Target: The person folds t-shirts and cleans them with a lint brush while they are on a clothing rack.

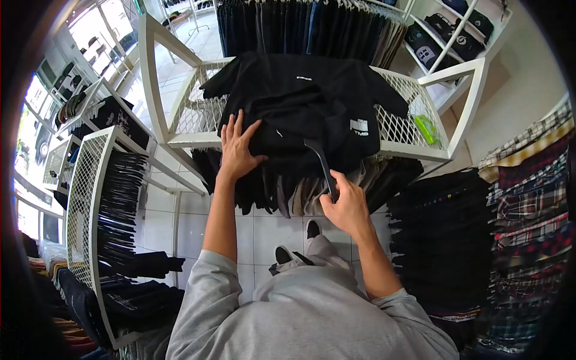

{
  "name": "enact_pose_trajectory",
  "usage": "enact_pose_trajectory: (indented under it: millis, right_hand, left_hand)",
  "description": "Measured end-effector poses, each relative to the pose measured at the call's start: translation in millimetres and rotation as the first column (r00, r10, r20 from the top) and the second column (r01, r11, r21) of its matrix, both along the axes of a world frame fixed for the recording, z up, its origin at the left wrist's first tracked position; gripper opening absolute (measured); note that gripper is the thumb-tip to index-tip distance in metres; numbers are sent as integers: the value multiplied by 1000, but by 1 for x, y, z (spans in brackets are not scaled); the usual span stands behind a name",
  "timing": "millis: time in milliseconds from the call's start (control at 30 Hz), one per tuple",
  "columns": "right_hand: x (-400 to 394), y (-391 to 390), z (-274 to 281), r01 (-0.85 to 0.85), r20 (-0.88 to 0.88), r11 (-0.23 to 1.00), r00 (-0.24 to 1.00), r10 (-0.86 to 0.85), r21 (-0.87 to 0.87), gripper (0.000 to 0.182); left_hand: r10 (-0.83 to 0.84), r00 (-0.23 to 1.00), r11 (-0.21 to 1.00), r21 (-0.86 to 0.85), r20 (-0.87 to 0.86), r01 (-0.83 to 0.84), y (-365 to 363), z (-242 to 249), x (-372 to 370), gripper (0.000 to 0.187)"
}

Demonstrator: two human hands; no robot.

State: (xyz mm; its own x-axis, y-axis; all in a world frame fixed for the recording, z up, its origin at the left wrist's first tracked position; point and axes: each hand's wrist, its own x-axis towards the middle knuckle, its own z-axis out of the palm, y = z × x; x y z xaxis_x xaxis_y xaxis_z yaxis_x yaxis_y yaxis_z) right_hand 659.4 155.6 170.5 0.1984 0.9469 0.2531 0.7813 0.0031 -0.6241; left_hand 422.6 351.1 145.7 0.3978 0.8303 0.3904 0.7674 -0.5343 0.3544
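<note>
Open air separates the left hand point(240, 150) from the right hand point(348, 203), interrupted by a curved black tool point(323, 161) jutting forward from the right. A white side frame point(153, 84) rises left of the left hand; a neon-green object point(426, 129) and a second side frame point(465, 111) bound the right. Dark hanging trousers point(282, 30) stand beyond both.

Shirt point(306, 111) is matt cloth, kinda wrinkly. Curved strip point(322, 163) looks like smooth plastic. Rack point(414, 150) seems to be painted metal with rough mesh. Green thing point(426, 129)? Shiny, plasticky. Floor tiles point(270, 237) are smooth, glossy; grey top point(300, 324) is matt cloth.
</note>
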Motion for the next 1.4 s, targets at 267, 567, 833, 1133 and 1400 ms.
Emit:
enact_pose_trajectory:
  millis: [267, 567, 833, 1133, 1400]
  right_hand:
    - [21, 4, -9, -191, -323, 982, 929, 181, -1, 59]
    - [75, 25, 2, -236, -61, 965, 968, 244, 119, 51]
    - [121, 51, -28, -221, 265, 954, 950, 163, 202, 51]
    - [86, 60, -15, -402, 182, 827, 916, 358, 394, 41]
    - [1, 53, -1, -705, 300, 566, 701, 647, 428, 42]
  left_hand:
    - [134, 840, 980, 53, 526, -190, -86, 5, 40, 41]
    - [512, 421, 693, -650, 748, 312, -114, -6, 134, 37]
    - [543, 398, 691, -662, 740, 290, -155, -14, 124, 30]
    - [647, 436, 746, -638, 626, -191, -288, 0, 11, 20]
    - [761, 415, 649, -595, 499, -475, -373, 0, -66, 19]
